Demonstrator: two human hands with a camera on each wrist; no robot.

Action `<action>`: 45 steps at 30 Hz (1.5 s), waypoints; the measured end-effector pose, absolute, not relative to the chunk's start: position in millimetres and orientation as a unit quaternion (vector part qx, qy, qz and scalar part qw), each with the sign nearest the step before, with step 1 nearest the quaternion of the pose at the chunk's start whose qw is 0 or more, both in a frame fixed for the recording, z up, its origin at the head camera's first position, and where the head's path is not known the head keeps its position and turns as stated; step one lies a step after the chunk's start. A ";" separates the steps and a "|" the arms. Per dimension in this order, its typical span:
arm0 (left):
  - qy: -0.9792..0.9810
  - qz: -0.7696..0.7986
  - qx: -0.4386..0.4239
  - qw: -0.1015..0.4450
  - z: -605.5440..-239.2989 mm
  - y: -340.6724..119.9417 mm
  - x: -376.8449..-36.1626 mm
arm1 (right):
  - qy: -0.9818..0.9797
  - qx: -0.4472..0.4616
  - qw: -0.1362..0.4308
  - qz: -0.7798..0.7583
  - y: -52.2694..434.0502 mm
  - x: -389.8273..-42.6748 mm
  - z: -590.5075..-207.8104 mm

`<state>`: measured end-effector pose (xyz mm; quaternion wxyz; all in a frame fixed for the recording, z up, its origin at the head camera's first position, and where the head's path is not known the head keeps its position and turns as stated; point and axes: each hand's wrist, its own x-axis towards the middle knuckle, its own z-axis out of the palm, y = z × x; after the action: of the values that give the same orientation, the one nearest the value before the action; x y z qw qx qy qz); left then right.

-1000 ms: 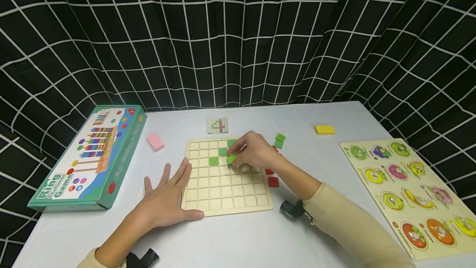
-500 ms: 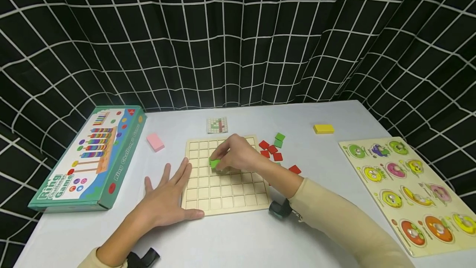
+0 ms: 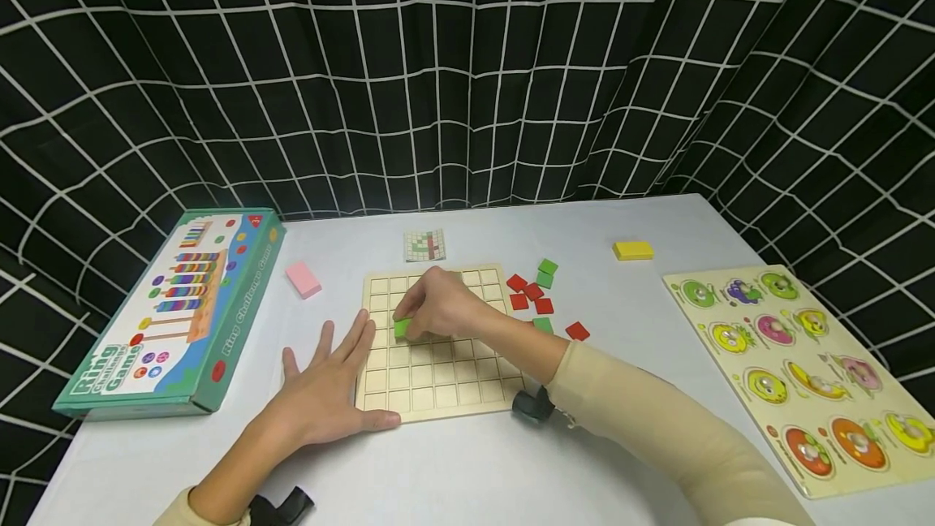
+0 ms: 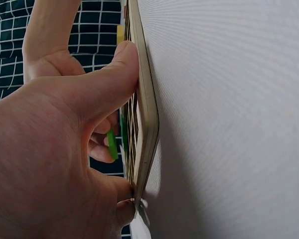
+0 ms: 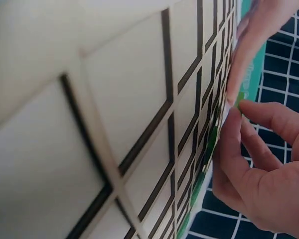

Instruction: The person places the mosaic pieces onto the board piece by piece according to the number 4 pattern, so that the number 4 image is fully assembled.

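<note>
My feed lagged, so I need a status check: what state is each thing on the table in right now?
Wooden grid board: flat on the table, braced at its left edge.
Green square tile: pinched, over the board's left columns.
Right hand: pinching the tile.
Left hand: flat, fingers straight against the board.
Ring game box: closed.
Red square tiles: loose beside the board.

A cream long sleeve (image 3: 657,428) is worn on the right arm. Bare hands are seen. A small black camera mount (image 3: 532,406) is strapped at each wrist.
</note>
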<state>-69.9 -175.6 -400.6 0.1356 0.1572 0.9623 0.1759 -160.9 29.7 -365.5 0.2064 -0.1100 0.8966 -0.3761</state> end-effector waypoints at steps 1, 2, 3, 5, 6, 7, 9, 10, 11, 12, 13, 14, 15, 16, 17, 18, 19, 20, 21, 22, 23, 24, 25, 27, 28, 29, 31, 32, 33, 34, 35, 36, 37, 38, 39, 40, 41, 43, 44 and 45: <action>0.962 0.177 0.157 0.136 -400.5 -175.5 -69.9 | 0.898 -0.112 0.207 -0.372 28.2 -160.6 -365.1; 0.962 0.178 0.157 0.136 -400.4 -175.5 -69.7 | 0.899 -0.115 0.207 -0.367 26.9 -160.4 -365.0; 0.962 0.179 0.156 0.136 -400.1 -175.5 -69.6 | 0.901 -0.118 0.208 -0.363 25.7 -160.2 -364.9; 0.961 0.181 0.156 0.137 -399.6 -175.3 -69.2 | 0.904 -0.125 0.206 -0.353 23.5 -159.8 -364.9; 0.961 0.182 0.156 0.137 -399.4 -175.2 -69.1 | 0.906 -0.129 0.204 -0.347 22.5 -159.6 -365.0; 0.961 0.182 0.156 0.137 -399.3 -175.2 -69.1 | 0.908 -0.133 0.202 -0.343 21.5 -159.4 -365.2; 0.961 0.183 0.156 0.138 -399.2 -175.1 -69.0 | 0.912 -0.140 0.198 -0.332 19.8 -159.1 -365.5; 0.961 0.183 0.156 0.138 -399.2 -175.1 -69.1 | 0.914 -0.142 0.195 -0.327 18.8 -159.2 -365.8; 0.961 0.182 0.156 0.138 -399.2 -175.0 -69.0 | 0.916 -0.144 0.193 -0.321 17.9 -159.1 -366.0; 0.961 0.183 0.156 0.139 -399.2 -175.0 -69.0 | 0.918 -0.146 0.191 -0.315 17.1 -159.1 -366.0; 0.961 0.182 0.156 0.139 -399.1 -174.9 -68.9 | 0.920 -0.148 0.189 -0.310 16.3 -159.1 -365.9; 0.961 0.181 0.157 0.139 -399.0 -174.9 -68.8 | 0.922 -0.150 0.188 -0.304 15.4 -159.0 -365.9; 0.961 0.180 0.158 0.138 -399.1 -174.9 -68.5 | 0.924 -0.152 0.187 -0.298 14.7 -159.0 -365.9; 0.961 0.180 0.157 0.139 -399.1 -174.9 -68.4 | 0.925 -0.154 0.186 -0.293 14.0 -159.1 -366.1; 0.961 0.180 0.157 0.140 -399.0 -174.9 -68.3 | 0.926 -0.155 0.185 -0.289 13.5 -159.2 -365.9; 0.961 0.181 0.156 0.141 -399.1 -174.9 -68.3 | 0.927 -0.157 0.185 -0.286 13.0 -159.2 -365.8; 0.961 0.181 0.157 0.141 -399.0 -174.9 -68.2 | 0.928 -0.159 0.184 -0.283 12.6 -159.2 -366.1; 0.960 0.181 0.157 0.142 -399.0 -174.9 -68.0 | 0.928 -0.161 0.184 -0.281 12.3 -159.1 -366.1; 0.960 0.181 0.157 0.142 -399.0 -174.9 -67.9 | 0.928 -0.164 0.183 -0.281 12.2 -159.2 -366.2; 0.960 0.181 0.156 0.144 -398.8 -174.9 -68.1 | 0.928 -0.167 0.181 -0.280 12.0 -159.3 -366.4; 0.960 0.181 0.157 0.143 -398.8 -174.8 -67.8 | 0.928 -0.170 0.180 -0.280 11.9 -159.3 -366.6; 0.960 0.181 0.157 0.143 -398.8 -174.9 -67.8 | 0.928 -0.173 0.179 -0.279 11.9 -159.2 -366.7; 0.960 0.182 0.156 0.142 -398.6 -174.8 -67.9 | 0.927 -0.176 0.178 -0.279 11.8 -159.1 -366.7; 0.960 0.183 0.155 0.142 -398.6 -174.7 -68.2 | 0.926 -0.181 0.177 -0.279 11.9 -159.0 -366.5; 0.960 0.185 0.155 0.141 -398.4 -174.6 -68.2 | 0.926 -0.183 0.176 -0.278 11.9 -159.0 -366.6; 0.960 0.186 0.154 0.140 -398.2 -174.5 -68.2 | 0.926 -0.185 0.176 -0.276 12.1 -158.8 -366.4; 0.960 0.186 0.153 0.140 -398.0 -174.4 -68.4 | 0.927 -0.188 0.177 -0.274 12.4 -159.2 -366.6; 0.961 0.185 0.154 0.139 -398.1 -174.4 -68.4 | 0.927 -0.188 0.176 -0.271 12.8 -159.5 -366.5; 0.961 0.184 0.154 0.138 -398.1 -174.4 -68.4 | 0.928 -0.190 0.175 -0.270 13.1 -159.9 -366.8; 0.961 0.185 0.153 0.138 -398.1 -174.4 -68.5 | 0.928 -0.191 0.174 -0.268 13.4 -160.2 -366.9; 0.961 0.185 0.153 0.138 -398.3 -174.5 -68.5 | 0.928 -0.191 0.174 -0.267 13.7 -160.5 -367.0; 0.961 0.185 0.153 0.138 -398.6 -174.6 -68.7 | 0.928 -0.192 0.175 -0.267 14.1 -160.8 -367.1; 0.961 0.184 0.153 0.138 -398.9 -174.7 -68.8 | 0.928 -0.193 0.176 -0.268 14.6 -161.1 -367.3; 0.961 0.184 0.153 0.138 -399.1 -174.8 -68.8 | 0.927 -0.193 0.177 -0.269 15.1 -161.3 -367.4; 0.961 0.183 0.153 0.138 -399.2 -174.8 -68.9 | 0.925 -0.195 0.179 -0.272 15.7 -161.6 -367.5; 0.961 0.183 0.153 0.139 -399.4 -174.9 -68.9 | 0.923 -0.195 0.183 -0.276 16.5 -161.6 -367.3; 0.961 0.182 0.153 0.139 -399.4 -174.8 -68.8 | 0.922 -0.196 0.186 -0.278 17.4 -161.8 -367.1; 0.962 0.179 0.153 0.140 -399.4 -174.6 -68.8 | 0.917 -0.194 0.194 -0.289 20.1 -162.2 -366.5; 0.962 0.178 0.153 0.140 -399.5 -174.5 -68.8 | 0.915 -0.193 0.197 -0.295 21.8 -162.4 -365.7; 0.962 0.178 0.152 0.140 -399.5 -174.4 -68.9 | 0.911 -0.193 0.200 -0.304 23.7 -162.8 -365.0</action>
<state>-68.9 -174.4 -399.5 0.1399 0.1523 0.9621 0.1778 -162.8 23.7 -365.0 0.1999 -0.1931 0.9114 -0.3036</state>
